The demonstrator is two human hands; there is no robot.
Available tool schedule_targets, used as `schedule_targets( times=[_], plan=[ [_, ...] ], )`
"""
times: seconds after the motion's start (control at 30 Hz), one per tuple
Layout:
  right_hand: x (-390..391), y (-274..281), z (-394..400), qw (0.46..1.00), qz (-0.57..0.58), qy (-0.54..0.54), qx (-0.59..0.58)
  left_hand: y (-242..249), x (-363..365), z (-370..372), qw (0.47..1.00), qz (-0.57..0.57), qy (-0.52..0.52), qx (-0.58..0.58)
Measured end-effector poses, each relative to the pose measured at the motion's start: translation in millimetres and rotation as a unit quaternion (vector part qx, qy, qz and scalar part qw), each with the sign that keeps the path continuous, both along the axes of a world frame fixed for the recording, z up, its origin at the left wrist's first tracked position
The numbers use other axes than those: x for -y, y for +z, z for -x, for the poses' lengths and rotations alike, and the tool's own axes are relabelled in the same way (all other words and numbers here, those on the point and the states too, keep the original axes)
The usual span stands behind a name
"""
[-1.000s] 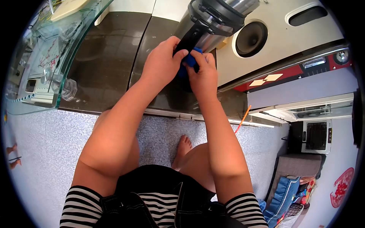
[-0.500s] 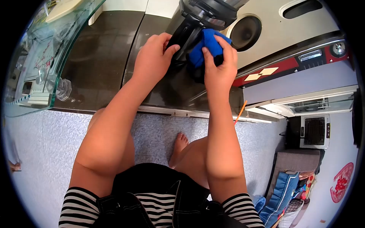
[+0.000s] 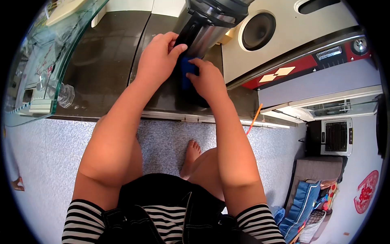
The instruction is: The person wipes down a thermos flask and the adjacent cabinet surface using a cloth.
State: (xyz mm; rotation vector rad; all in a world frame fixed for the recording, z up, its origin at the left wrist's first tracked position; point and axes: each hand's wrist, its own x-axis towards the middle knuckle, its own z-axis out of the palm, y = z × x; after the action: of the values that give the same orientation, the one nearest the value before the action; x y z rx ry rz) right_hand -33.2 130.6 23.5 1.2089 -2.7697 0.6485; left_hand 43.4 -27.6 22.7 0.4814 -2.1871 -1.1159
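Observation:
A steel kettle-like vessel (image 3: 209, 38) with black trim stands on the dark glossy counter (image 3: 103, 61) at the top centre. My left hand (image 3: 156, 59) is wrapped round its black handle (image 3: 189, 32). Bunched in the fingers of my right hand (image 3: 207, 77) is a blue cloth (image 3: 187, 72), against the vessel's lower part, just right of my left hand. Part of the cloth is hidden behind my fingers, and the area below it is dark.
A glass-sided case (image 3: 61, 61) stands at the left. Behind the vessel is a cream speaker panel (image 3: 233, 61) with a red control strip (image 3: 302, 67). An orange stick (image 3: 254, 118) leans at the counter's front edge. Someone's foot (image 3: 18, 184) shows at the far left.
My right hand has moved left and down with the blue cloth, from the vessel's right side to its lower part. My left hand keeps its hold on the handle.

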Motion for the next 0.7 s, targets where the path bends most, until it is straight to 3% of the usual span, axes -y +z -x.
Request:
schedule_targets(
  times=[0.1,0.2,0.27,0.3,0.47,0.53,0.7],
  plan=[
    [-20,12,4,0.998,-0.053,-0.018,0.021,0,-4,-1,1.0,0.006,0.005,-0.005],
    [-28,23,5,0.997,0.001,-0.074,0.011,-2,-4,0,1.0,-0.006,0.005,-0.013],
    [-23,31,6,0.967,0.229,-0.063,-0.092,-4,-4,0,1.0,-0.021,-0.002,-0.015],
    [-18,34,7,0.955,0.261,-0.063,-0.124,-4,-5,0,1.0,-0.02,-0.004,-0.015],
    [-3,14,9,0.959,0.246,0.002,-0.144,-3,-5,0,1.0,0.011,0.007,0.005],
    [4,3,0,0.993,0.084,0.018,-0.075,-5,-3,2,1.0,-0.006,-0.002,-0.014],
    [9,-3,4,0.999,0.044,0.009,-0.01,-5,1,2,1.0,-0.01,-0.017,-0.004]
  ],
)
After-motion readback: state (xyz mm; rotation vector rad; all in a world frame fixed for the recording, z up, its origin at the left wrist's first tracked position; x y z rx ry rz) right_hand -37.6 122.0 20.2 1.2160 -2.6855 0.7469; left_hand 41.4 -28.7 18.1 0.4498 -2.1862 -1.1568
